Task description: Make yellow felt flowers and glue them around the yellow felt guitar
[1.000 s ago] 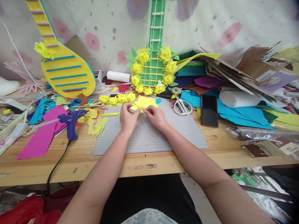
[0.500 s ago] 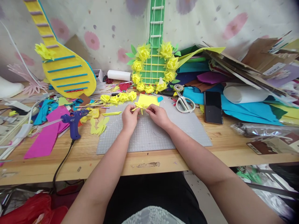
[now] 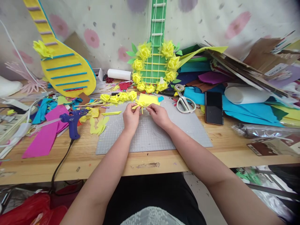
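Note:
Between my hands is a small yellow paper flower (image 3: 140, 105) with narrow strips sticking out, held just above the grey cutting mat (image 3: 150, 137). My left hand (image 3: 131, 116) pinches its left side, fingers closed. My right hand (image 3: 159, 115) is closed at its right side, thumb and forefinger together at the petals. Behind the fingers lies a flat yellow paper sheet (image 3: 150, 99). Finished yellow paper roses (image 3: 114, 99) sit in a row to the left of it. A folded yellow strip (image 3: 112, 113) and loose cut petals (image 3: 99, 125) rest left of my left hand.
A blue glue gun (image 3: 73, 122) with a cable stands at the left. White-handled scissors (image 3: 185, 104) and a phone (image 3: 214, 107) lie at the right. A green paper guitar (image 3: 154, 68) and a yellow paper lute (image 3: 70, 75) lean at the back. Blue paper (image 3: 248, 112) is piled right.
The yellow flower has turned slightly between my fingers. Both hands stay almost in place, and the view has shifted a little.

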Motion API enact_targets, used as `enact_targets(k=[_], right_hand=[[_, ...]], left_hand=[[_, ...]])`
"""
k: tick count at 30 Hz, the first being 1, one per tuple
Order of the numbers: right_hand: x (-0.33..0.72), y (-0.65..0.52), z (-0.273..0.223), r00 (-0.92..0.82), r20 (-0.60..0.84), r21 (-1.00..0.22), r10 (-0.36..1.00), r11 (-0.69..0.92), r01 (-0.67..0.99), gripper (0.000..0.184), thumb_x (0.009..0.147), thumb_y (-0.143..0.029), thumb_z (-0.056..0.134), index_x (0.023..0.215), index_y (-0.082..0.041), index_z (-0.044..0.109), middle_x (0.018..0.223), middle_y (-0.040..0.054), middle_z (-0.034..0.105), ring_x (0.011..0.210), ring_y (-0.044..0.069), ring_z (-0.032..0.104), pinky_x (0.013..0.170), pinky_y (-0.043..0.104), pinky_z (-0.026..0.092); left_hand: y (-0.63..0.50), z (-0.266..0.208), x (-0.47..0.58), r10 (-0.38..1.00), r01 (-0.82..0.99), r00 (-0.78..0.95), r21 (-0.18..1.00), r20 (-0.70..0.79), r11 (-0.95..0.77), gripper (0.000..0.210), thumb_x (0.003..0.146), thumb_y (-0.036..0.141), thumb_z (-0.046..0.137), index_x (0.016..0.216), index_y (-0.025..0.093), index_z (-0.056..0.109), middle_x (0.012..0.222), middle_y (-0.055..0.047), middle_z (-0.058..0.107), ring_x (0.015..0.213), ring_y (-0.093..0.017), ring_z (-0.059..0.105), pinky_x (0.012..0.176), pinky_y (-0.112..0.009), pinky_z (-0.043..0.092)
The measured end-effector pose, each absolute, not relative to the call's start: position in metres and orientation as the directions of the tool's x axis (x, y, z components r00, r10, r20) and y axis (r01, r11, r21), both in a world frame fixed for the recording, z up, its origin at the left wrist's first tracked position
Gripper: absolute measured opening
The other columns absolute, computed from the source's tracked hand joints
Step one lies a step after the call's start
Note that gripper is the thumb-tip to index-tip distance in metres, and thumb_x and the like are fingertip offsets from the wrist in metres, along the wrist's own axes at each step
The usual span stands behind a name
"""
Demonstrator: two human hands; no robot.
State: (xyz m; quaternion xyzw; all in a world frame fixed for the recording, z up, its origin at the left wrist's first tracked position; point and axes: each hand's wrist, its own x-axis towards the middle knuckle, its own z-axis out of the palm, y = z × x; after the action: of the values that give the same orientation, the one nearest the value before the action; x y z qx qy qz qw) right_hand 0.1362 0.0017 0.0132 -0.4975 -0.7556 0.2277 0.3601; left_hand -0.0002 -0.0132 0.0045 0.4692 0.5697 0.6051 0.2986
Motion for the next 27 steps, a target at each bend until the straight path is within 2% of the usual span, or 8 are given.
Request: enact_targets(k=[8, 15, 18, 23, 27], right_hand=[[0.137, 0.002, 0.015, -0.323, 0.354, -0.612, 0.878, 0.478, 0.630, 0.020, 0.086, -0.028, 0.043, 0.079, -0.018, 0.059, 0.079, 0.0051, 0.064, 0.073, 0.016, 0.055, 0.067, 0.026, 0.037], [0.135, 0.000, 0.018, -0.340, 0.345, -0.590, 0.875, 0.483, 0.647, 0.022, 0.087, -0.030, 0.042, 0.077, -0.018, 0.057, 0.080, 0.0057, 0.064, 0.073, 0.016, 0.054, 0.068, 0.026, 0.036], [0.135, -0.001, 0.018, -0.355, 0.359, -0.588, 0.863, 0.505, 0.632, 0.022, 0.087, -0.030, 0.041, 0.078, -0.018, 0.057, 0.080, 0.0056, 0.064, 0.073, 0.016, 0.054, 0.068, 0.026, 0.036], [0.134, 0.001, 0.016, -0.398, 0.371, -0.599, 0.839, 0.544, 0.588, 0.020, 0.087, -0.029, 0.041, 0.078, -0.019, 0.056, 0.080, 0.0052, 0.063, 0.075, 0.016, 0.053, 0.069, 0.026, 0.036], [0.134, 0.001, 0.017, -0.429, 0.369, -0.624, 0.824, 0.562, 0.543, 0.019, 0.086, -0.027, 0.041, 0.077, -0.018, 0.056, 0.079, 0.0045, 0.062, 0.073, 0.015, 0.052, 0.067, 0.025, 0.037]], left_hand=[[-0.011, 0.002, -0.002, 0.902, 0.171, -0.394, 0.978, 0.176, -0.116, 0.012, 0.068, 0.027, 0.062, 0.075, 0.017, 0.059, 0.072, -0.001, 0.063, 0.061, -0.014, 0.061, 0.054, -0.025, 0.050], [-0.012, 0.004, 0.000, 0.896, 0.163, -0.403, 0.978, 0.187, -0.131, 0.015, 0.066, 0.029, 0.064, 0.072, 0.018, 0.057, 0.069, 0.000, 0.061, 0.060, -0.011, 0.058, 0.059, -0.023, 0.047], [-0.012, 0.006, 0.001, 0.906, 0.056, -0.402, 0.991, 0.132, -0.120, 0.022, 0.061, 0.031, 0.068, 0.069, 0.017, 0.054, 0.067, 0.001, 0.058, 0.059, -0.010, 0.056, 0.056, -0.022, 0.046], [-0.013, 0.015, -0.001, 0.929, -0.260, -0.361, 0.965, -0.075, -0.023, 0.030, 0.051, 0.026, 0.074, 0.066, 0.016, 0.051, 0.070, 0.002, 0.056, 0.064, -0.010, 0.055, 0.054, -0.023, 0.048], [-0.013, 0.023, -0.008, 0.939, -0.364, -0.275, 0.926, -0.206, 0.096, 0.034, 0.046, 0.022, 0.077, 0.063, 0.015, 0.049, 0.067, 0.002, 0.056, 0.061, -0.010, 0.055, 0.057, -0.026, 0.050]])
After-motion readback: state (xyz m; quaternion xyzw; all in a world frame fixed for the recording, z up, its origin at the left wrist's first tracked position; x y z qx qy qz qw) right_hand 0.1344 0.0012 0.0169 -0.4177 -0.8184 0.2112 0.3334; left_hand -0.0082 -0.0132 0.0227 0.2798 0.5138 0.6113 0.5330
